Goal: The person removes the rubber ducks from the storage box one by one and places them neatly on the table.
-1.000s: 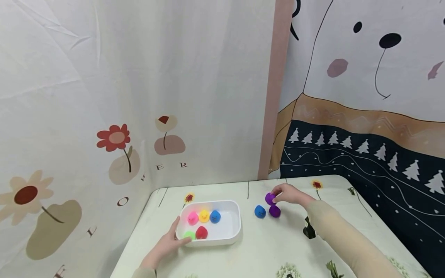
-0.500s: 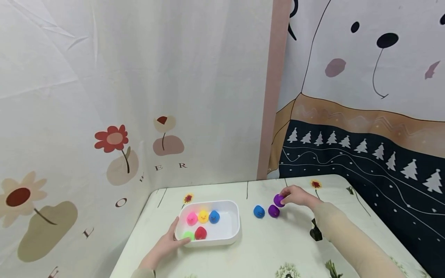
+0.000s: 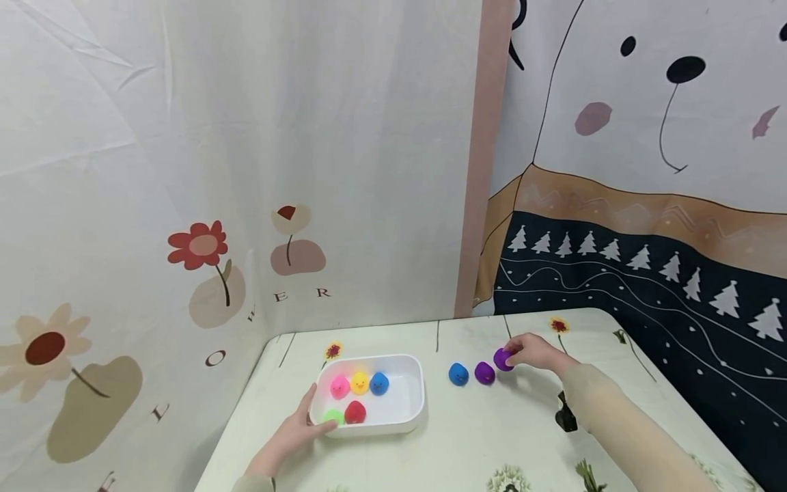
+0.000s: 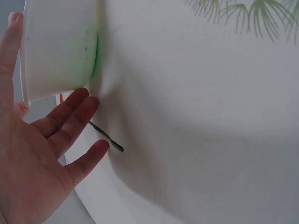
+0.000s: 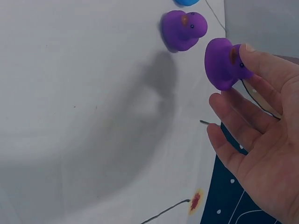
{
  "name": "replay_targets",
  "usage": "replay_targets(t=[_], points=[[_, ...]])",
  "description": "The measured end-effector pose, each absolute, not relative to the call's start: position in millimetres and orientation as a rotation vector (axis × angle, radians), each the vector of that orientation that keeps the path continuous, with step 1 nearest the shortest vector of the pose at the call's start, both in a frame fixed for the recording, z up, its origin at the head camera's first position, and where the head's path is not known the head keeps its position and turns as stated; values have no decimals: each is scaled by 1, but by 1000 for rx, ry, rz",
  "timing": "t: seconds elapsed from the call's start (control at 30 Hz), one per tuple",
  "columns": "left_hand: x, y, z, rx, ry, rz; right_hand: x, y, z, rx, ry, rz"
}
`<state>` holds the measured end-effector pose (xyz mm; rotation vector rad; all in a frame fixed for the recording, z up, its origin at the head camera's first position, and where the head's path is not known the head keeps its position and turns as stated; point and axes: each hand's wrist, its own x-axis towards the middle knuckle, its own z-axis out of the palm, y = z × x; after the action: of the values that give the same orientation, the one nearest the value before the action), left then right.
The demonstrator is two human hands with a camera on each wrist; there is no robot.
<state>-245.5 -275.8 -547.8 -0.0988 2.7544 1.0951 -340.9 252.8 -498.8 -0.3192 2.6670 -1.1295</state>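
Thumb and fingers of my right hand (image 3: 533, 352) pinch a purple rubber duck (image 3: 502, 359) by its head, close above the table in the right wrist view. Beside it on the table sits a second purple duck (image 5: 180, 30), with a blue duck (image 3: 458, 374) to its left. My left hand (image 3: 295, 432) holds the near left corner of a white tray (image 3: 402, 400), thumb at the rim and fingertips against the outer wall. Inside the tray are a pink duck (image 3: 340, 387), a yellow duck (image 3: 359, 383), a blue one, a red duck (image 3: 354, 413) and a partly hidden green duck (image 3: 334, 415).
The table (image 3: 443, 444) has a pale cloth printed with flowers. A white curtain (image 3: 369, 171) hangs behind and at the left. On the right, a dark cloth with white trees (image 3: 590, 273) borders the table.
My right hand has moved the purple duck rightward and down, from behind the other purple duck to its right side. The left hand and tray hold their place.
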Motion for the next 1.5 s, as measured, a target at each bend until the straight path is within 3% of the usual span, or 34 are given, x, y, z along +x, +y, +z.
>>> replay_targets(t=[1.5], points=[[-245, -275, -549, -127, 2754, 1110, -340, 262, -539, -219, 2754, -1069]])
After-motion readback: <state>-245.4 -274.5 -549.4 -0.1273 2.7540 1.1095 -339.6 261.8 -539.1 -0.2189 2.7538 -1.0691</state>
